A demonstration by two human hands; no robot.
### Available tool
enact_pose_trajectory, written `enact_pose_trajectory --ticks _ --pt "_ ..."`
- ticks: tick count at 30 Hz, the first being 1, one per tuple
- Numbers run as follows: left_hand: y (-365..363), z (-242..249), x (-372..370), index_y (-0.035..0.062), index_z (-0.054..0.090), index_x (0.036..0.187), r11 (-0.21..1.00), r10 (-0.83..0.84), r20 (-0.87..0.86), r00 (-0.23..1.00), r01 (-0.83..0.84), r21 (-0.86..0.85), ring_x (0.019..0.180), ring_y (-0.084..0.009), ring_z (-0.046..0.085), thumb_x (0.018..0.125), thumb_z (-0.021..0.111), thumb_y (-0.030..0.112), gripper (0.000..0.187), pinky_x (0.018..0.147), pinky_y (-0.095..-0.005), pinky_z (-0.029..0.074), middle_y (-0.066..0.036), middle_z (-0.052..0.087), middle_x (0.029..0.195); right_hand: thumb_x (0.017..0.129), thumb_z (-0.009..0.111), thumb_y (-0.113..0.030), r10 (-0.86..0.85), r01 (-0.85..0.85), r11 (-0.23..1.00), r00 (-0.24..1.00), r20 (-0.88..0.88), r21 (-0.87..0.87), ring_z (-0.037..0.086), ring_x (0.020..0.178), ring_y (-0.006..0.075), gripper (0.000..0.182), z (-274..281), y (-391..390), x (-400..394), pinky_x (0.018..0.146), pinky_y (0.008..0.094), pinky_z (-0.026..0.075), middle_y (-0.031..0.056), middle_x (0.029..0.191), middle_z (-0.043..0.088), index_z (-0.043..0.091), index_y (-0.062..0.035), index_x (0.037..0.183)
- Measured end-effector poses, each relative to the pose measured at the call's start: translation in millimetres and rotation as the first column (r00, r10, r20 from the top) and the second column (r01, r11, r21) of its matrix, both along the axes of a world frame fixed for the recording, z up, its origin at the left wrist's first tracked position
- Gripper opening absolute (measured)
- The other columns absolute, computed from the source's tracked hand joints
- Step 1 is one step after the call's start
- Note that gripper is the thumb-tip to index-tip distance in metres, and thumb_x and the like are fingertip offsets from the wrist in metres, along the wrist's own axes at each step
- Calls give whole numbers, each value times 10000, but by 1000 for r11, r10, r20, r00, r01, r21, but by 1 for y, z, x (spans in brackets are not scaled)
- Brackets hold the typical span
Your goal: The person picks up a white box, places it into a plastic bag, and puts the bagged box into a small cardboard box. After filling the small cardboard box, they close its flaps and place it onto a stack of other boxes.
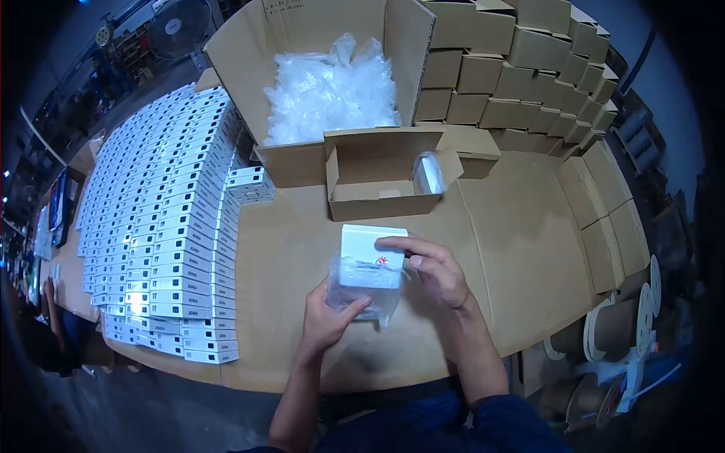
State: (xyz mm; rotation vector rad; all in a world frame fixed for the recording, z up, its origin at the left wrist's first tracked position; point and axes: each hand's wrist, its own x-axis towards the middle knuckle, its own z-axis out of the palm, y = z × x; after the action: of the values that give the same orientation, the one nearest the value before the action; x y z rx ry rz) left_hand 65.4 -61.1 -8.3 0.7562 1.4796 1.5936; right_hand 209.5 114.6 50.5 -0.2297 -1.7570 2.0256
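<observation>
A small white box with a red mark is partly inside a clear plastic bag, in front of me. My left hand grips the bag and the lower part of the box, thumb across the front. At the box's upper right, my right hand has its index finger lying on the face, the other fingers curled behind; whether they pinch the box or bag edge is hard to see. Just beyond stands an open brown carton, with one bagged white box at its right end.
Tall stacks of white boxes fill the table's left side. Behind the carton, a large open box holds a heap of clear plastic bags. Closed brown cartons are piled at the back right. Cable spools stand off the right edge.
</observation>
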Motion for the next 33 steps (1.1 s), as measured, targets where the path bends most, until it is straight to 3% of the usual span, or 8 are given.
enact_pose_trajectory --ticks 6,9,15,16,19,22,29,33 --pt "-1 -6 4 -41 535 1385 986 -29 68 997 17 167 1152 -180 650 979 704 77 455 1012 -357 530 -124 665 1263 967 470 -80 8 -10 999 999 49 50 571 1289 268 423 -3 -1 -2 1139 373 402 185 1314 638 662 66 1314" --pt "2 -21 7 -46 456 1458 960 -8 508 861 -136 245 1219 -204 616 1083 540 129 422 1061 -384 507 -146 608 1343 972 491 -67 118 -121 992 991 66 45 575 1278 271 465 -13 5 0 1145 379 404 171 1363 607 586 56 1410" --pt "6 -28 11 -56 355 1530 915 113 515 850 -291 280 1270 -269 610 1131 417 179 467 1102 -438 498 -181 574 1411 896 699 63 -247 239 959 969 -28 -155 581 1249 206 635 -36 -30 2 1015 332 519 134 1409 553 426 6 1466" --pt "6 -27 11 -57 358 1529 911 126 501 856 -300 284 1271 -269 609 1132 414 180 466 1100 -443 500 -181 576 1409 863 754 87 -287 262 925 957 -52 -277 593 1229 184 600 -49 -36 2 946 295 546 146 1372 564 459 -4 1378" --pt "8 -28 10 -60 388 1510 899 149 467 872 -316 302 1265 -268 613 1134 409 188 451 1091 -450 507 -180 590 1390 898 747 66 -398 362 900 910 -117 -242 657 1113 165 440 -67 -57 -4 938 280 547 154 1285 628 544 31 1287" --pt "9 -33 11 -64 467 1448 894 137 447 884 -304 329 1233 -263 631 1136 413 203 414 1077 -440 515 -173 626 1338 936 725 41 -509 506 822 859 63 -261 681 1047 151 321 -65 -62 -10 931 268 549 132 1167 695 595 44 1229" --pt "2 -39 16 -76 582 1313 910 166 369 914 -286 300 1158 -235 657 1139 421 237 393 1052 -412 520 -156 676 1239 984 695 -13 -459 346 756 885 -74 -555 703 969 150 166 -71 -58 -5 893 280 561 128 1113 734 658 47 1134" --pt "-5 -47 14 -88 559 1355 932 183 224 957 -241 271 1217 -235 621 1139 410 224 408 1078 -401 488 -176 657 1290 998 675 -35 -417 285 800 896 -149 -528 659 1156 216 117 -73 -56 0 1061 353 490 217 1255 686 656 24 1098"
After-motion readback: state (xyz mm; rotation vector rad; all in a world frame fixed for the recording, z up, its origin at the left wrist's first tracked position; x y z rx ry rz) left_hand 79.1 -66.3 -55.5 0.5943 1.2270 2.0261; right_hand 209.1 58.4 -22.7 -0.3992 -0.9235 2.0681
